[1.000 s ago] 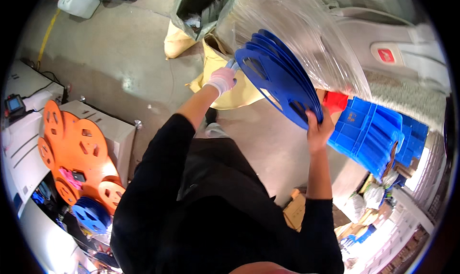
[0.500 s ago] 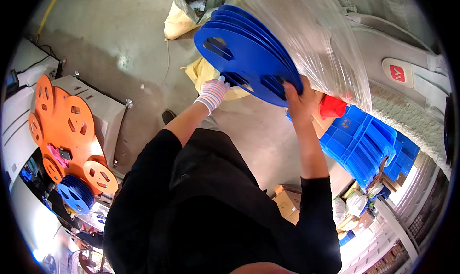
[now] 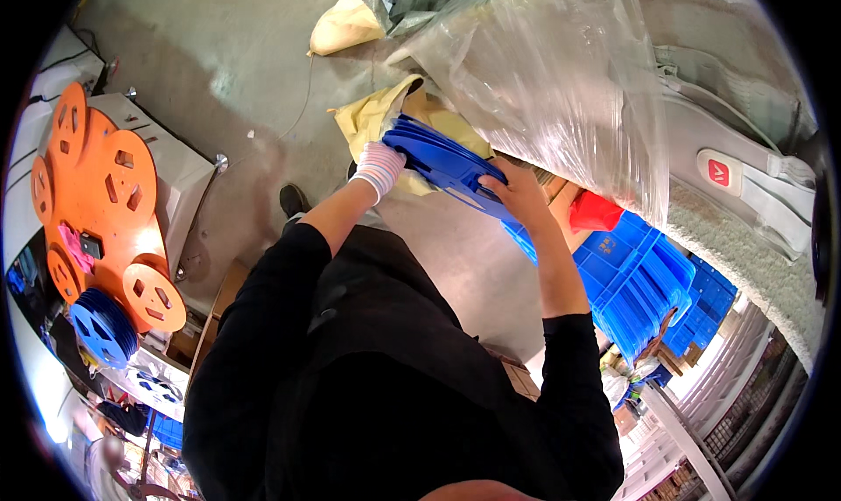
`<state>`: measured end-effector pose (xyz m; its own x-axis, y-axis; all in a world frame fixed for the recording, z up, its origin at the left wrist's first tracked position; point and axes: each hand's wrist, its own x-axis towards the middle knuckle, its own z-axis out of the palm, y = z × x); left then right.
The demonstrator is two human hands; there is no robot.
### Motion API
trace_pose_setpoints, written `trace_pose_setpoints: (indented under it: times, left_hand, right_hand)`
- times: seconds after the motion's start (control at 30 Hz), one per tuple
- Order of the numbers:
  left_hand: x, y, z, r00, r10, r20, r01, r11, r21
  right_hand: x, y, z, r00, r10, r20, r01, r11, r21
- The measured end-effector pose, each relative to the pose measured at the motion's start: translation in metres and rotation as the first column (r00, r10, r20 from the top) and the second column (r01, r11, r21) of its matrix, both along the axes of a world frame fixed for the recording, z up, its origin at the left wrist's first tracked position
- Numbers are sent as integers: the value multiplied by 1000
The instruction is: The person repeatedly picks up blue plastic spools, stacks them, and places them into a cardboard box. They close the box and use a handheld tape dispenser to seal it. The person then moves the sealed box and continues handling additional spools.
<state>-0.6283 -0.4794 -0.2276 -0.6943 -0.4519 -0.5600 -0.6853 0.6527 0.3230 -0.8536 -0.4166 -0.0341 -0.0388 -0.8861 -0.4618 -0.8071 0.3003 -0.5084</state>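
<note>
Between my two hands is a stack of blue reel discs [image 3: 442,161] with cut-out slots, tilted and seen nearly edge-on. My left hand [image 3: 380,170], in a striped knit glove, closes on the stack's left edge. My bare right hand [image 3: 517,191] grips the right edge, thumb on the near face. Just beyond the stack, an open yellow sack [image 3: 357,126] lies on the floor, partly hidden by the discs.
At left, orange reel discs [image 3: 96,172] lie on white equipment beside another stack of blue reel discs [image 3: 103,328]. Clear plastic film [image 3: 543,72] hangs at upper right. Below it are a red container [image 3: 597,210] and blue plastic crates [image 3: 626,278]. A second yellow sack [image 3: 349,21] sits farther off.
The blue discs have come down and tipped from a broad face view to nearly edge-on, both hands still holding them. My view has shifted, and more of the yellow sack shows.
</note>
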Motion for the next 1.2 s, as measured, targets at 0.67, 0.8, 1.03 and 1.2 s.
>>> trace_pose_setpoints:
  times: [0.67,0.8,1.03,1.2]
  left_hand:
    - [4,0,20,992,-51,-117,36,992,-122]
    - [4,4,18,994,-51,-100,41,994,-101]
    - [-10,37,28,985,-154,-75,154,988,-1]
    - [-16,15,49,991,-101,-89,98,994,-40]
  right_hand:
    - [1,13,26,926,-378,12,366,886,-283]
    - [5,-11,18,947,-312,-82,307,950,-62]
    - [-33,-73,-72,897,-165,-411,76,971,-225]
    - [7,-44,-83,898,-103,-429,31,985,-170]
